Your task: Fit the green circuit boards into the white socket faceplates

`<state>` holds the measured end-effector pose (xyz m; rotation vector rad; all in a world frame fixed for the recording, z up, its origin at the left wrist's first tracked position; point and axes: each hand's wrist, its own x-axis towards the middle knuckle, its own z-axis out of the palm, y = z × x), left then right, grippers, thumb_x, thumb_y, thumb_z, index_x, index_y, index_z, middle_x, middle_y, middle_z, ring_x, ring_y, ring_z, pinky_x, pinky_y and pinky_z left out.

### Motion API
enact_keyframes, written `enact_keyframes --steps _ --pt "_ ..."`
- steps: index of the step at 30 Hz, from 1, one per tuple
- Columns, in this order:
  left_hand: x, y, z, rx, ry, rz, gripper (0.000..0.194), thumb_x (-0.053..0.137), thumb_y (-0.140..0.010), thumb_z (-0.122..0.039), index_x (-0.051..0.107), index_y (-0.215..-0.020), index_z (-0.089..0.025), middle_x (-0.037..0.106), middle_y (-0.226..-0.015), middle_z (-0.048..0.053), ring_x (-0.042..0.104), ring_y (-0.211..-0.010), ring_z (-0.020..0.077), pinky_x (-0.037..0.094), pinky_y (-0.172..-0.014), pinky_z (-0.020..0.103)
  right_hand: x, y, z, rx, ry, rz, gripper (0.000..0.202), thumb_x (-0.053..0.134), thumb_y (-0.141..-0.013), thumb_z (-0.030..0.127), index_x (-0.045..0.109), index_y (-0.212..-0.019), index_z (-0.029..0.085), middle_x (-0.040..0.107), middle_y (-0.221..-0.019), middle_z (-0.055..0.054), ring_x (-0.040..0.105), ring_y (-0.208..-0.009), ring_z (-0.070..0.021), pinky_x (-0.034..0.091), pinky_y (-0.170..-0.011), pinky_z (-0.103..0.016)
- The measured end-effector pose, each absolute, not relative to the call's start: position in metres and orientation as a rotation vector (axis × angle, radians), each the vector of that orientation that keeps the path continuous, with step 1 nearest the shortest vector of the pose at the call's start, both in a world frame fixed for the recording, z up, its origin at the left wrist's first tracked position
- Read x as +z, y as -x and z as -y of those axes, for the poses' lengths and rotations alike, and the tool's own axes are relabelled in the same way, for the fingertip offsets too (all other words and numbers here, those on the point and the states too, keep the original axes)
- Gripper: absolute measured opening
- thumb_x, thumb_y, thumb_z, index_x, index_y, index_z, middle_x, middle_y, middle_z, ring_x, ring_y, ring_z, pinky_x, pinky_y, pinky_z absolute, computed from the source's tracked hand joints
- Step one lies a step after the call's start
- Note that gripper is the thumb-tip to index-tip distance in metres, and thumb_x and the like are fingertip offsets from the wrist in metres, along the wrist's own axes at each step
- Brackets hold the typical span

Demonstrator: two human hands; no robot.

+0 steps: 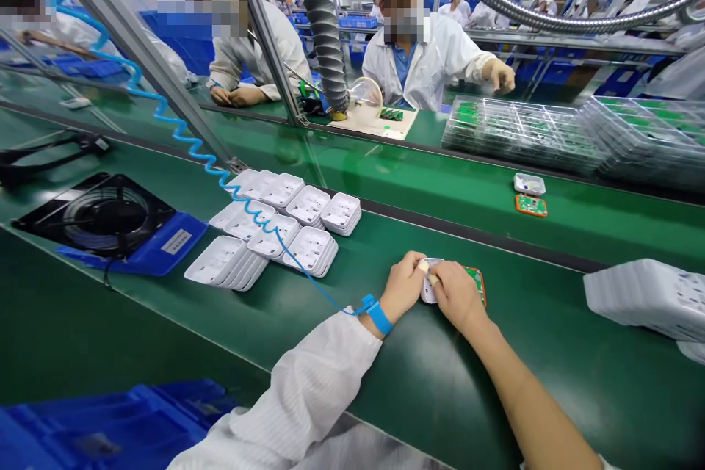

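Your left grip (403,286) and right grip (458,295) pinch the shell (429,294); the board (476,279) lies just right, nearer the right grip.

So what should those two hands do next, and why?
Maybe press gently inside the white case before picking up the green board: the left hand and right hand are both over the case, while the board lies to one side, partly hidden.

Fan (118,214) lay flat at left (blue labelled piece (157,246) along its near edge). Ribbed hose (324,37) hung across the way; metal conduit (573,26) looped overhead, right. Bin (159,411) sat lower left.
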<state>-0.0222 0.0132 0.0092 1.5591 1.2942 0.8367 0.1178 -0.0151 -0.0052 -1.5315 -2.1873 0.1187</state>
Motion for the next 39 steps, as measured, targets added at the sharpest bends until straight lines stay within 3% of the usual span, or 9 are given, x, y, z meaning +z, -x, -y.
enact_keyframes --steps 11,19,31,39 --pt "0.009 0.021 -0.011 0.796 -1.64 -1.32 0.02 0.045 -0.082 -0.022 0.057 -0.098 -0.021 0.065 -0.095 0.002 0.059 -0.088 0.0174 0.045 -0.079 0.028 -0.002 -0.112 0.019 0.002 1.519 2.2 0.02 0.035 -0.085 0.014 0.053 -0.076 0.018 0.053 -0.075 -0.006 0.042 -0.07 -0.0188 0.033 -0.066 -0.031" --pt "0.004 0.027 -0.019 0.858 -1.601 -1.235 0.021 0.042 -0.084 -0.023 0.055 -0.1 -0.019 0.065 -0.094 0.002 0.059 -0.084 0.0146 0.046 -0.074 0.025 -0.006 -0.133 0.036 -0.01 1.545 2.164 0.02 0.043 -0.088 0.03 0.057 -0.094 0.016 0.056 -0.09 -0.008 0.046 -0.084 -0.0211 0.035 -0.076 -0.034" --pt "0.016 0.032 -0.021 0.701 -1.837 -1.081 0.028 0.039 -0.085 -0.022 0.054 -0.108 -0.019 0.064 -0.093 0.001 0.058 -0.078 0.0142 0.044 -0.069 0.024 -0.002 -0.132 0.039 -0.142 1.639 2.21 0.015 0.046 -0.085 0.026 0.056 -0.079 0.017 0.053 -0.078 -0.007 0.044 -0.076 -0.0196 0.032 -0.073 -0.033" --pt "0.024 0.034 -0.022 0.645 -1.919 -1.043 0.03 0.038 -0.084 -0.019 0.053 -0.11 -0.019 0.064 -0.099 0.002 0.058 -0.088 0.0158 0.045 -0.079 0.028 0.004 -0.128 0.04 -0.198 1.673 2.237 0.009 0.049 -0.083 0.023 0.053 -0.076 0.018 0.054 -0.077 -0.006 0.046 -0.077 -0.0199 0.03 -0.073 -0.033"
